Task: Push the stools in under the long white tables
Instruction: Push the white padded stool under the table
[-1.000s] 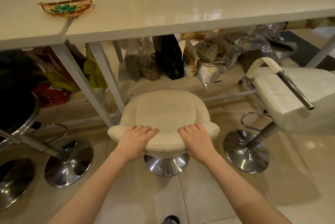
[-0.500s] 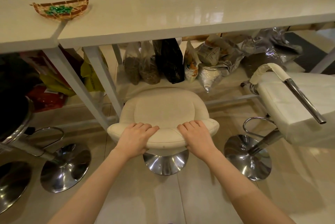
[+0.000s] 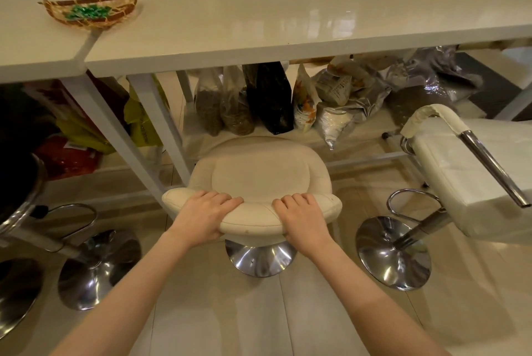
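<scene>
A cream round stool (image 3: 260,174) with a low curved backrest and a chrome base (image 3: 260,259) stands in front of the long white table (image 3: 288,16). The seat's far edge is just below the table's front edge. My left hand (image 3: 205,219) grips the left part of the backrest, fingers curled over its top. My right hand (image 3: 302,219) grips the right part in the same way. A white stool (image 3: 472,171) with a chrome armrest bar stands to the right, out from the table. A dark stool (image 3: 20,183) is at the left edge.
A second white table (image 3: 34,39) adjoins on the left, and a woven basket (image 3: 92,11) of green sweets straddles the joint. Bags of goods (image 3: 273,99) line the low shelf under the table. White table legs (image 3: 159,125) slant down left of the stool. Chrome bases (image 3: 98,266) sit on the tiled floor.
The cream stool has slid a little forward toward the table with both hands still gripping its backrest. The view has shifted forward with it.
</scene>
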